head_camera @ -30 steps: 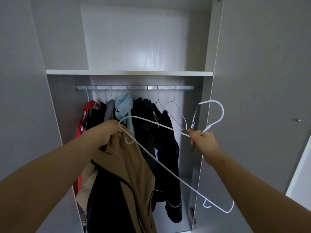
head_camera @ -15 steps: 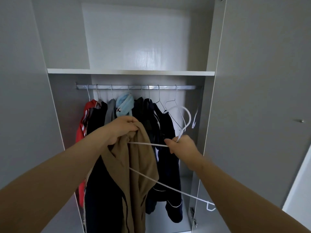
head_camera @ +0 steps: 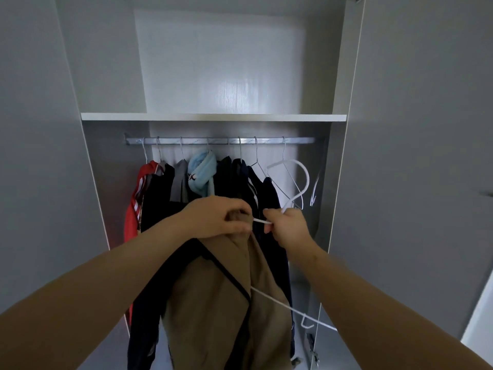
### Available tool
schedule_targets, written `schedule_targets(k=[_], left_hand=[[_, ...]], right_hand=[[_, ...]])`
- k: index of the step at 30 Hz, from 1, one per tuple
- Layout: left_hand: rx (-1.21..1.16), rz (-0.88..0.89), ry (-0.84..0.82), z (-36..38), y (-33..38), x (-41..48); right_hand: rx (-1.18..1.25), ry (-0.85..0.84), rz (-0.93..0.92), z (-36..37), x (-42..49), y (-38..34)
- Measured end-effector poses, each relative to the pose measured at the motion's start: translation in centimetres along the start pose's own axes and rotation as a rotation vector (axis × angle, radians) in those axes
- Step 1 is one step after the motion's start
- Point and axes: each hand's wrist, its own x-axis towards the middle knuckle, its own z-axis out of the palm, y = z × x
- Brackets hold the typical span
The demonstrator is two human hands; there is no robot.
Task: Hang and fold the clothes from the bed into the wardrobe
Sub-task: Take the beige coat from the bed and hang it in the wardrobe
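Left hand (head_camera: 221, 217) clenches collar of tan jacket (head_camera: 221, 303), held under wardrobe rail (head_camera: 218, 141), in front of dark hung clothes (head_camera: 157, 198). Right hand (head_camera: 286, 225) grips white hanger (head_camera: 307, 180) at neck. One hanger arm hidden inside jacket, other tip behind right forearm. Jacket hem cut off at bottom.

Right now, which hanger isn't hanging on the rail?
The thick white hanger in the right grip; its hook is free. The thin metal hangers all hook over the rail.
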Motion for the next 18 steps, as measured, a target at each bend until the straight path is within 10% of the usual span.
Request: schedule_targets(k=[11,18], left_hand=[[-0.145,-0.09,0.433,0.8,-0.6,1.7],[-0.245,-0.186,0.635,-2.7,-0.9,2.1]], right_hand=[[-0.33,0.428,-0.573,-0.8,-0.6,-0.4],[-0.286,0.164,-0.311,-1.0,-1.3,5.0]])
